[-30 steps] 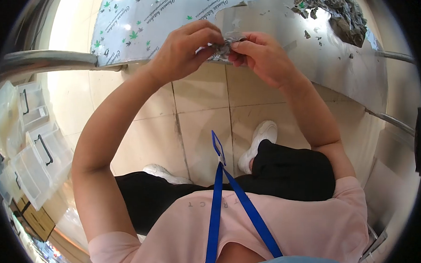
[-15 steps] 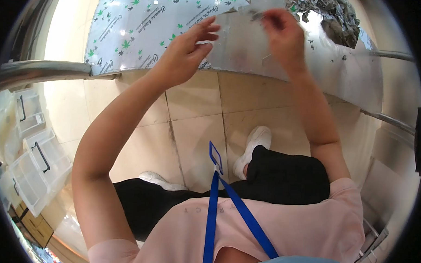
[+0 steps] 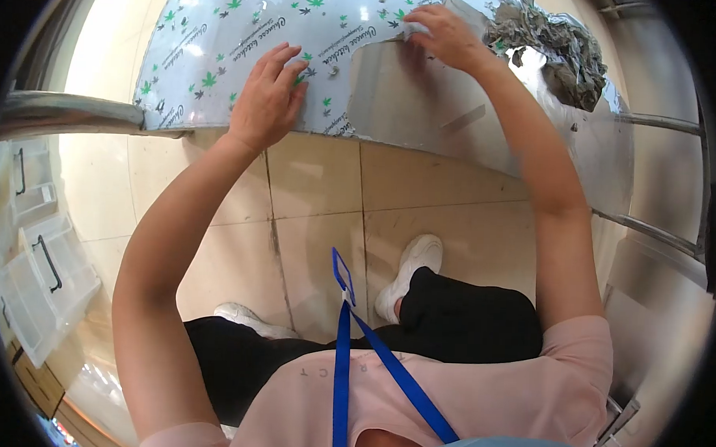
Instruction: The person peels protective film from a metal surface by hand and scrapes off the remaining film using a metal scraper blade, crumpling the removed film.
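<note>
A printed protective film (image 3: 198, 48) with green leaf marks covers the left part of a metal sheet (image 3: 425, 108); to the right the bare, shiny metal shows. My left hand (image 3: 266, 100) lies on the film near the front edge, fingers stretched out and holding nothing. Farther back, my right hand (image 3: 449, 39) is at the film's ragged torn edge. Its thumb and fingers are bent together around a pale bit of film there. A heap of crumpled grey film scraps (image 3: 572, 69) sits to the right of that hand.
Metal rails (image 3: 78, 113) run beside the sheet at left and right. Clear plastic boxes (image 3: 45, 260) with black handles stand on the tiled floor (image 3: 320, 179) at the left. A blue lanyard (image 3: 342, 380) hangs from my neck.
My left hand has come down and left onto the film. My right hand has shifted left to the torn edge. The view has tilted slightly.
</note>
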Demonstrator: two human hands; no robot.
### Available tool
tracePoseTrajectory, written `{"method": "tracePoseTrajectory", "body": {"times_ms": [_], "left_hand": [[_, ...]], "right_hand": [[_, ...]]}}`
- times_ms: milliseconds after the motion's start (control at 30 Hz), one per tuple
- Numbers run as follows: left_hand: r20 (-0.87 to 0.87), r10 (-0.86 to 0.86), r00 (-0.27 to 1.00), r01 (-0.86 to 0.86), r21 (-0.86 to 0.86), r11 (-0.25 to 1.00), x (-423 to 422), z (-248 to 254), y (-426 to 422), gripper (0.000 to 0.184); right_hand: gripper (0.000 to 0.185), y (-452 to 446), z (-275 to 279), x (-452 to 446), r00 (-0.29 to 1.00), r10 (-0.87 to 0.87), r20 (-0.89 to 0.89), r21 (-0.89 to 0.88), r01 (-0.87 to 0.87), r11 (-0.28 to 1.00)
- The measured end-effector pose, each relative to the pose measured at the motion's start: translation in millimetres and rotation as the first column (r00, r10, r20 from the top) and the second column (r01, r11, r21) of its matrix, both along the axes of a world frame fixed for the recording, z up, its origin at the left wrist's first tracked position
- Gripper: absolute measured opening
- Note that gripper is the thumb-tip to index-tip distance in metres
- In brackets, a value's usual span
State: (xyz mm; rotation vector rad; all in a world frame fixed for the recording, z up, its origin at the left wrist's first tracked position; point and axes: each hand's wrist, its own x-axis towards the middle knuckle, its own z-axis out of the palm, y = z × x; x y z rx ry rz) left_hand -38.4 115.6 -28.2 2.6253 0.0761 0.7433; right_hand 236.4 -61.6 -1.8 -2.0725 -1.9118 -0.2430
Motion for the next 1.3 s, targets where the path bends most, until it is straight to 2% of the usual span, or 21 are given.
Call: {"method": "tracePoseTrajectory", "body": {"times_ms": [200,300,400,500,600,633,733,767,867,900,933,1000,1100,1233,1300], "left_hand": [[0.083,0.002,0.997,-0.001,-0.017,1.0,-3,2,-4,0.022],[0.104,0.027,0.994,-0.023,-0.037,0.999,-4,4,-7,0.02],[0.127,0.042,0.991,-0.039,-0.031,0.999,-2,3,-9,0.018],[0.129,0.052,0.99,-0.048,-0.033,0.998,-3,4,-10,0.017],[0.128,0.057,0.99,-0.053,-0.034,0.998,-1,5,-11,0.016],[0.129,0.06,0.99,-0.056,-0.03,0.998,-1,5,-11,0.016],[0.119,0.068,0.991,-0.065,-0.03,0.997,-1,5,-9,0.016],[0.11,0.068,0.992,-0.065,-0.033,0.997,-2,5,-10,0.016],[0.117,0.074,0.99,-0.07,-0.035,0.997,-2,6,-10,0.016],[0.121,0.064,0.991,-0.059,-0.048,0.997,-2,6,-10,0.016],[0.125,0.056,0.991,-0.049,-0.06,0.997,-2,7,-11,0.016],[0.134,0.048,0.99,-0.04,-0.066,0.997,-4,4,-7,0.016],[0.151,0.052,0.987,-0.042,-0.064,0.997,-5,-1,-5,0.017],[0.15,0.066,0.986,-0.057,-0.062,0.996,-3,1,-4,0.016],[0.135,0.066,0.989,-0.059,-0.055,0.997,-5,0,-4,0.016]], "right_hand": [[0.01,21,17,-18,0.99,-0.021,-0.139,-0.33,-0.026,0.944],[0.011,24,15,-15,0.998,0.038,-0.05,-0.325,-0.053,0.944],[0.007,22,9,-8,0.997,0.038,-0.067,-0.168,-0.049,0.985],[0.009,30,14,3,0.997,0.031,-0.073,-0.151,-0.042,0.988],[0.011,42,24,13,0.99,0.075,-0.123,-0.22,-0.101,0.97],[0.013,45,34,10,0.985,-0.007,-0.172,-0.363,-0.057,0.93],[0.016,49,61,9,0.955,-0.012,-0.298,-0.268,-0.071,0.961],[0.022,51,68,7,0.956,-0.123,-0.266,-0.396,0.008,0.918],[0.028,47,63,-14,0.99,-0.028,-0.137,-0.523,-0.049,0.851],[0.033,49,53,-13,0.981,-0.064,-0.183,-0.558,-0.05,0.828],[0.029,50,47,-16,0.986,-0.027,-0.162,-0.535,-0.064,0.843],[0.027,61,43,-15,0.981,-0.054,-0.187,-0.6,-0.071,0.797],[0.019,77,45,-9,0.963,-0.116,-0.243,-0.768,-0.118,0.63],[0.011,85,52,-18,0.975,0.22,-0.02,-0.698,-0.171,0.695],[0.013,86,51,-14,0.975,0.22,-0.019,-0.683,-0.173,0.71]]}}
